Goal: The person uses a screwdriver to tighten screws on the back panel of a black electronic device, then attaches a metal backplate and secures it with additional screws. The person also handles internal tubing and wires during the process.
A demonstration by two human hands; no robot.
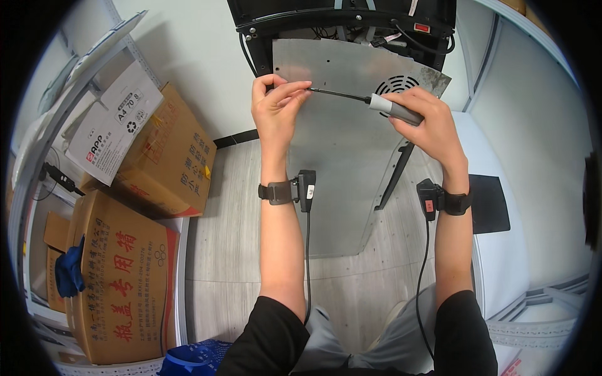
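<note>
My right hand (426, 119) is wrapped around the grey and white handle of a screwdriver (342, 94), whose long thin shaft points left. At the shaft's tip, the thumb and fingers of my left hand (279, 106) are pinched together. Whatever is between them is too small to make out. Both hands are over the upper part of a large grey sheet-metal panel (338, 163) with curved vent slots near its upper right. Behind the panel's top edge stands a black machine frame (254, 44) with cables and a red switch (422, 27).
Cardboard boxes (125, 282) and a white carton panel (113, 125) fill the shelving at left. A blue cloth (70, 271) hangs there. At right, a black flat sheet (491, 203) lies on a white surface (495, 263). Cables run from both wrist straps along my arms.
</note>
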